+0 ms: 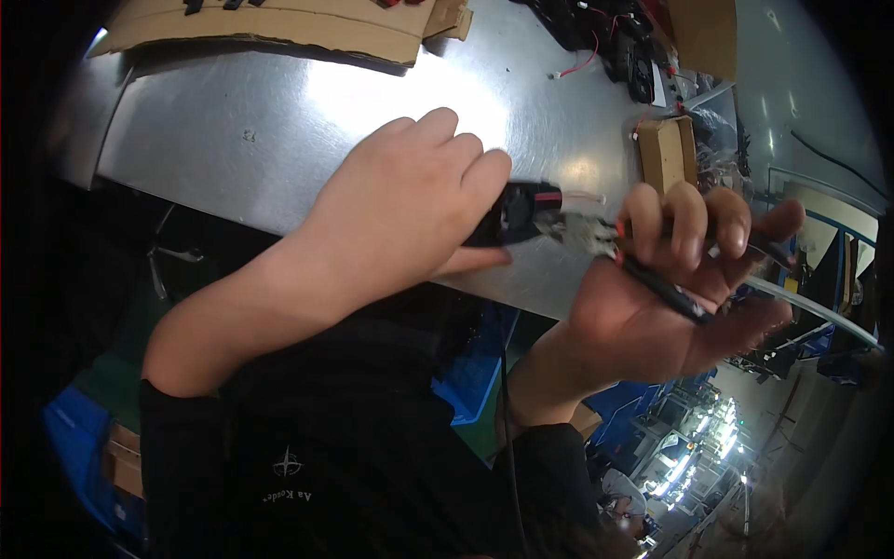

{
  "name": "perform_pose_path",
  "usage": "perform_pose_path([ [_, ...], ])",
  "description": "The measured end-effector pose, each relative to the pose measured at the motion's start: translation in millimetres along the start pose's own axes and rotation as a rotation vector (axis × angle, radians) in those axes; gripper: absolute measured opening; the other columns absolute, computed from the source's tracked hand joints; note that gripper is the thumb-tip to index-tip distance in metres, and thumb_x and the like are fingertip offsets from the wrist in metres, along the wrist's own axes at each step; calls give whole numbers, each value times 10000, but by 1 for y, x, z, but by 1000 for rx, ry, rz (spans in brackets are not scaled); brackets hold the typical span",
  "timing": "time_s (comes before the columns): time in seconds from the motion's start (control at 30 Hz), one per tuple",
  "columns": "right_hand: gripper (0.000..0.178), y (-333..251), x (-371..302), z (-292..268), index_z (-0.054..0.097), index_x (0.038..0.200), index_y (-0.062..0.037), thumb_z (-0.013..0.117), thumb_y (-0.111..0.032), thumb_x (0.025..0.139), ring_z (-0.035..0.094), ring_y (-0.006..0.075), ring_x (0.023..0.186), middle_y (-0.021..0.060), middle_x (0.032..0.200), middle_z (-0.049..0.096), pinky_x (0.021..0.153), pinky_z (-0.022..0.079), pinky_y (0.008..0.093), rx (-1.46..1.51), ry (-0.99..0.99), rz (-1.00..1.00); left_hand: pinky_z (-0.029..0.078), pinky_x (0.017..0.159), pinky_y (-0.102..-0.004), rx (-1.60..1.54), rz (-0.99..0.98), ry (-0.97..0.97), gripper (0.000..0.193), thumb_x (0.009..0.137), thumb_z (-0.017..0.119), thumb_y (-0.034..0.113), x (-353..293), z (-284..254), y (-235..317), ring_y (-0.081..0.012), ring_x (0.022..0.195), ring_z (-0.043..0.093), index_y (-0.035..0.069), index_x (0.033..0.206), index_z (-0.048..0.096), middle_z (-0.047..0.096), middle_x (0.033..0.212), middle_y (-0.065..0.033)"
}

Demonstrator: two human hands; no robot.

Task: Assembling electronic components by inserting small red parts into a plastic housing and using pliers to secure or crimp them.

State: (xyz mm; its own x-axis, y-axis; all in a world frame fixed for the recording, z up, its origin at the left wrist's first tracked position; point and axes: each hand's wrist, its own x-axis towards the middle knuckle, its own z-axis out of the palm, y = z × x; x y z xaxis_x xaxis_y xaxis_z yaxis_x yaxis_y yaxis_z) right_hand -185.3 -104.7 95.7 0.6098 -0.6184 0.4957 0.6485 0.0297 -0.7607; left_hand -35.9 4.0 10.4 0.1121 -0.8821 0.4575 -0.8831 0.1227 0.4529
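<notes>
My left hand [410, 186] is closed around a small black fan [523, 212] over the front part of the metal table. Its curled fingers hide much of the fan, and a thin pale wire [585, 197] reaches out to the right. My right hand [675, 270] grips a pair of pliers [589, 233] with grey metal jaws and black-and-red handles. The fingers are bent over one handle, while the other lies across the palm. The jaws point left and meet the fan's right side; whether they bite on anything is too small to tell.
A cardboard sheet [279, 37] with black pieces on it lies at the far left of the metal table [205, 140]. Several black fans with red wires [633, 56] are heaped at the far right, near a small open cardboard box [667, 154]. A blue bin [475, 377] stands below the table edge.
</notes>
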Motion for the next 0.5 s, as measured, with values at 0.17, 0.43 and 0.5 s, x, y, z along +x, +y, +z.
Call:
perform_pose_path([
  [0.17,995,6,-8,4,568,1428,-86,665,-863,814,444,93,650,9,962,463,556,321,262,-46,51,-48,494,767,-355,-28,16,-47,562,778,818,601,5,2,-4,-227,871,608,94,913,618,621,847,-45],
  [0.43,950,33,-13,-2,555,1353,-60,547,-883,879,446,156,638,76,959,487,563,353,316,-51,73,69,479,776,-354,14,55,-47,596,756,826,638,5,7,-3,-222,862,609,93,908,637,613,823,-41],
  [0.5,955,31,-11,-5,558,1353,-60,552,-885,873,440,157,639,77,960,488,563,349,314,-31,22,55,478,779,-354,-2,59,-43,584,759,832,624,6,6,-2,-220,866,610,92,902,642,619,820,-39],
])
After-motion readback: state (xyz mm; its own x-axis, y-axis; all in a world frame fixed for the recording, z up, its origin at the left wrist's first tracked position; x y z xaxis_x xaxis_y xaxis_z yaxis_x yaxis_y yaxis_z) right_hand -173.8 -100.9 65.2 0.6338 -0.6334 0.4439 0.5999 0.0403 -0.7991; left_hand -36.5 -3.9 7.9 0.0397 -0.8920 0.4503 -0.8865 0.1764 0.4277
